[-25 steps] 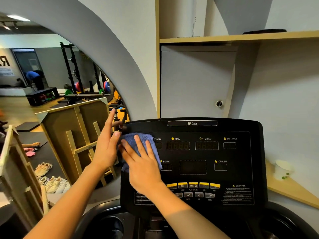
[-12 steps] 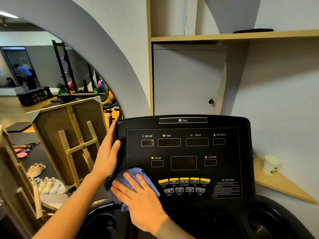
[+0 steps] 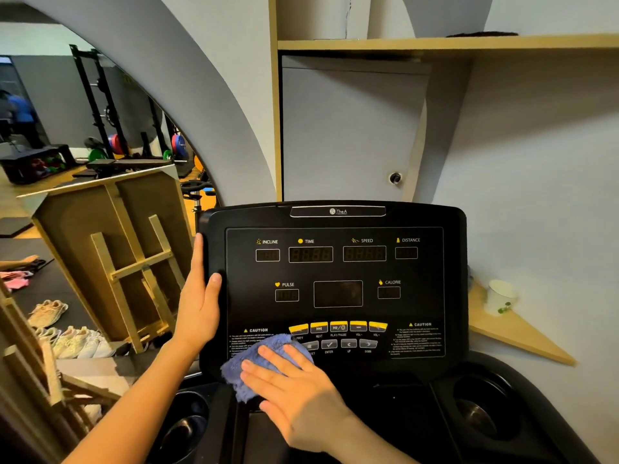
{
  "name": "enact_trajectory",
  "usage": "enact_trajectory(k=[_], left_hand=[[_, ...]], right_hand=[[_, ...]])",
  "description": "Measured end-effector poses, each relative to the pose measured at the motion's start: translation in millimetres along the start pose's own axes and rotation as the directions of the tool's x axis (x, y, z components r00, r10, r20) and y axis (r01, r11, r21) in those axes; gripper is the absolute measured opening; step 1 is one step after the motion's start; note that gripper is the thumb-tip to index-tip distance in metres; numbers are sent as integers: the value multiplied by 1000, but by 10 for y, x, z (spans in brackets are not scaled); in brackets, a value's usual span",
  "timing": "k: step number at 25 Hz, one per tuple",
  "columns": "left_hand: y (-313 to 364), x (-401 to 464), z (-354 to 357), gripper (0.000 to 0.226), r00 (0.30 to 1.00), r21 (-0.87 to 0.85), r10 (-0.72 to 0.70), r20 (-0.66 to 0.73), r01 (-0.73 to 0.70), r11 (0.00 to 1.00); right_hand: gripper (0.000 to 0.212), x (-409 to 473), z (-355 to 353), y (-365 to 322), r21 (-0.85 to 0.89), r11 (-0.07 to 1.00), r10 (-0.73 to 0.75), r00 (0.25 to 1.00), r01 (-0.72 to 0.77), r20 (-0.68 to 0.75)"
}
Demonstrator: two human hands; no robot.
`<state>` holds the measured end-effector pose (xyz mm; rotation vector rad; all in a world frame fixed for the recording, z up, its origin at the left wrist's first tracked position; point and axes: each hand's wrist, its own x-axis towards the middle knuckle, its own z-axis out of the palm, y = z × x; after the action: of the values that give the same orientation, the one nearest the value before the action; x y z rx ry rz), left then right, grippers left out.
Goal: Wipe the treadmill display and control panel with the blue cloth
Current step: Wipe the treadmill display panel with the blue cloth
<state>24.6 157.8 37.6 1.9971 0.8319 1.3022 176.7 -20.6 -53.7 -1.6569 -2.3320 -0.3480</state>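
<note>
The person's right hand (image 3: 294, 383) lies flat, fingers straight and spread, pressing the blue cloth (image 3: 254, 361) against the lower left corner of the treadmill's control panel (image 3: 335, 289), over the left caution text and just below the row of yellow buttons (image 3: 338, 327). The cloth is bunched and spills past the panel's bottom edge. The left hand (image 3: 199, 296) holds the panel's left edge, its fingers extended along the side and its thumb resting on the front face. The dark display windows (image 3: 337, 293) above are uncovered. A white paper cup (image 3: 499, 296) stands on a wooden corner shelf (image 3: 516, 336) to the right of the console.
</note>
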Motion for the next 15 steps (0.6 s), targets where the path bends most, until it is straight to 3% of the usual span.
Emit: enact_trajectory(k=[15], left_hand=[[-32,-52,29,71,1000,20,4,-18,-4,1000]], right_hand=[[48,-763,-288,561,-6,992,125,990,-125,68]])
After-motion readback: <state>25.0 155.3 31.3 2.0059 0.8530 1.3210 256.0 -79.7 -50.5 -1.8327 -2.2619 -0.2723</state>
